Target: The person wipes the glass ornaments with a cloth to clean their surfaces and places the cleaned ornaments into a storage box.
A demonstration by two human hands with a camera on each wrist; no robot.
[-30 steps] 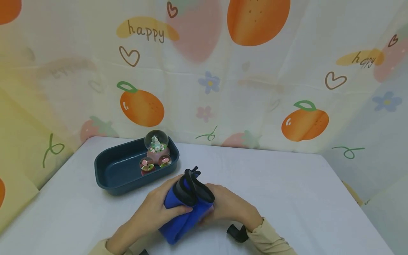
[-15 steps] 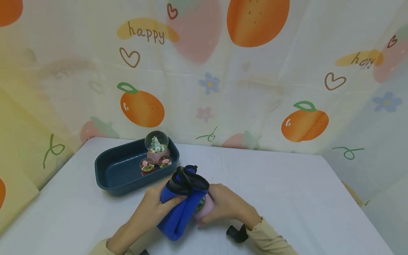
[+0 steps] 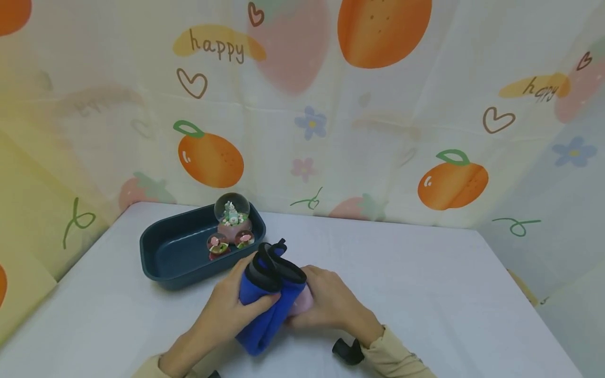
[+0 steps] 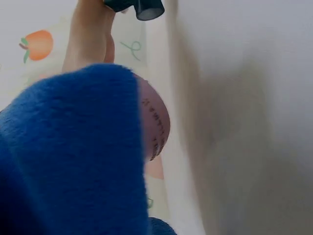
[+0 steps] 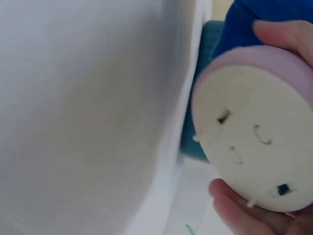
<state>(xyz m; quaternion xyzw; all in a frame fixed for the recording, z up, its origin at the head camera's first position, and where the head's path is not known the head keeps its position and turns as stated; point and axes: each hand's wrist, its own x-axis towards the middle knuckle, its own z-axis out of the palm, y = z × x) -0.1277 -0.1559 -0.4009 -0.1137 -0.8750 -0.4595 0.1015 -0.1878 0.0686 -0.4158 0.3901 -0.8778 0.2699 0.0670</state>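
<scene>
My left hand grips a folded, fuzzy blue cloth with black edging, thumb across its near side. Close beside it, my right hand holds a snow globe by its pink base, fingers and thumb around it. The cloth covers the globe's upper part. In the right wrist view the pale underside of the base faces the camera, with small black switches and pegs. Dark lettering runs along the base's side in the left wrist view.
A dark teal tray stands at the back left of the white table. Inside its right end sit a larger snow globe and two small ones. A fruit-printed curtain hangs behind.
The pink snow globe base came into view beside the cloth, then tucked back closer against it. Both hands shifted slightly left with cloth and globe. The tray has not moved.
</scene>
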